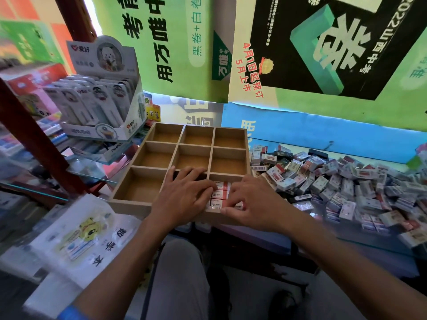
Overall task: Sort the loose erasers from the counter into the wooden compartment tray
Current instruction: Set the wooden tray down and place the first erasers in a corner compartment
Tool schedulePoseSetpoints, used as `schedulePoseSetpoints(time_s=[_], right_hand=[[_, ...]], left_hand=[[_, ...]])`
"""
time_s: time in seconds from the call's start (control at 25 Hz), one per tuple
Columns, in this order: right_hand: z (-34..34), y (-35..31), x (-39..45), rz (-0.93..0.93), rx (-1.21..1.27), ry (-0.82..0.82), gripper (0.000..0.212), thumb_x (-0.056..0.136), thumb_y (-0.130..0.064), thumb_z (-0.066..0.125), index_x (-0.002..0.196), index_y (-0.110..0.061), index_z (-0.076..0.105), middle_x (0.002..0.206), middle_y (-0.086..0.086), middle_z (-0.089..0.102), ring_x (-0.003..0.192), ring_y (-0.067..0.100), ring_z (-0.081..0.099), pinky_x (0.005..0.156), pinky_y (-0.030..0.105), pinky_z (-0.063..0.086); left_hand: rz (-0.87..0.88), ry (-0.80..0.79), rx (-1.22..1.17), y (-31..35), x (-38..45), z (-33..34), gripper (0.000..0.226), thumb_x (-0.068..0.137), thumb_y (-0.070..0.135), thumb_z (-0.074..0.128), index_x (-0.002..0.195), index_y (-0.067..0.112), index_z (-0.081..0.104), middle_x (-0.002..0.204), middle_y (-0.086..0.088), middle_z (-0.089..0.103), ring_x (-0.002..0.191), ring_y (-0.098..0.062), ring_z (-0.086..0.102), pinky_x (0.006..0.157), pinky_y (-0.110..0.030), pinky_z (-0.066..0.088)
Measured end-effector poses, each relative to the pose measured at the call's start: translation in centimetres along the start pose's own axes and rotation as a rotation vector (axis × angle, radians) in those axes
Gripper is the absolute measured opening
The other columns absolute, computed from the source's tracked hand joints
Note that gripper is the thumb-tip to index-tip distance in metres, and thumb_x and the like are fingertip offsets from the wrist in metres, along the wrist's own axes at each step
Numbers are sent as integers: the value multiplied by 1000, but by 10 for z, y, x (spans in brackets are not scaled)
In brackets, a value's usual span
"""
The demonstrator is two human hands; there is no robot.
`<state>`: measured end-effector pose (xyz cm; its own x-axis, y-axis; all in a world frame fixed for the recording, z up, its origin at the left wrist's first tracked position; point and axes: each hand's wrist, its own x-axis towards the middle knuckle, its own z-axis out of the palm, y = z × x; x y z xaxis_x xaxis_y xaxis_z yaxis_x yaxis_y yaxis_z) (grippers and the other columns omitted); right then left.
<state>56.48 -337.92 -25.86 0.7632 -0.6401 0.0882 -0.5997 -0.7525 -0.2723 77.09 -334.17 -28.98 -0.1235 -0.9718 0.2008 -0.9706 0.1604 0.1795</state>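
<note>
A wooden compartment tray (175,147) with nine cells sits on the counter in front of me. Its near right cell holds a few red-and-white wrapped erasers (220,195) laid side by side; the other visible cells hold nothing. My left hand (184,195) lies over the near middle cell, fingers fairly straight, fingertips touching the left ends of those erasers. My right hand (251,202) covers the right of that cell, fingers curled down onto the erasers, thumb at the tray's front wall. A large heap of loose erasers (342,183) spreads over the counter to the right.
A display box of white packaged stationery (101,93) stands on a rack at the left, beside a dark red shelf post (34,135). A white packet with a yellow cartoon (85,232) lies near left. Posters cover the back wall.
</note>
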Motion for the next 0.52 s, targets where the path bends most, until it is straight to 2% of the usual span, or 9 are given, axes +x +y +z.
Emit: schedulePoseSetpoints(time_s=[0.08, 0.12, 0.2, 0.24, 0.32, 0.36, 0.44, 0.52], right_hand=[[-2, 0, -4, -9, -19, -95, 42, 85, -60, 39, 102, -38, 71, 98, -19, 66, 91, 5, 39, 89, 39, 30], [-5, 1, -7, -27, 35, -69, 38, 87, -55, 44, 101, -35, 72, 96, -17, 69, 90, 6, 44, 88, 37, 32], [-12, 13, -8, 27, 236, 136, 24, 91, -39, 58, 91, -23, 76, 81, -11, 71, 76, 9, 56, 77, 30, 40], [-18, 27, -4, 125, 332, 270, 18, 93, -29, 62, 89, -19, 76, 79, -8, 71, 70, 9, 60, 73, 26, 42], [-30, 70, 7, 390, 343, 483, 13, 93, -18, 62, 95, -15, 75, 88, -2, 73, 75, 13, 65, 73, 26, 46], [-36, 96, 12, 505, 264, 512, 15, 93, -15, 60, 102, -14, 73, 98, 2, 73, 84, 18, 67, 78, 28, 48], [-43, 142, 19, 649, 106, 376, 30, 94, -11, 54, 122, -12, 63, 126, 10, 65, 112, 29, 60, 94, 35, 44], [-43, 172, 26, 694, 19, 179, 43, 97, -9, 46, 139, -11, 49, 144, 14, 50, 129, 33, 47, 102, 38, 39]], left_hand=[[-5, -3, -5, 0, 0, 0, 53, 90, 57, 18, 116, 44, 62, 145, 10, 45, 136, -12, 34, 114, -53, 17], [-4, -7, -7, 0, -1, 0, 53, 90, 58, 17, 116, 44, 62, 145, 9, 45, 136, -12, 34, 114, -53, 16], [-2, -13, -24, 0, -1, 0, 52, 90, 58, 18, 117, 45, 61, 146, 9, 44, 137, -13, 33, 115, -53, 14], [-2, -14, -29, -1, -1, -1, 52, 90, 58, 18, 116, 45, 61, 146, 8, 44, 138, -13, 32, 116, -52, 13], [-2, -15, -28, -1, -1, -1, 52, 90, 58, 18, 117, 46, 61, 146, 9, 43, 138, -13, 32, 116, -52, 12], [-1, -19, -27, -1, -1, -1, 52, 90, 58, 17, 117, 46, 61, 147, 9, 43, 138, -13, 31, 116, -52, 12], [-1, -27, -28, -1, -2, -2, 53, 90, 59, 17, 117, 46, 61, 147, 8, 43, 139, -13, 31, 116, -52, 12], [-4, -26, -30, 0, -1, -2, 52, 90, 58, 17, 117, 45, 61, 147, 8, 43, 138, -13, 31, 116, -52, 12]])
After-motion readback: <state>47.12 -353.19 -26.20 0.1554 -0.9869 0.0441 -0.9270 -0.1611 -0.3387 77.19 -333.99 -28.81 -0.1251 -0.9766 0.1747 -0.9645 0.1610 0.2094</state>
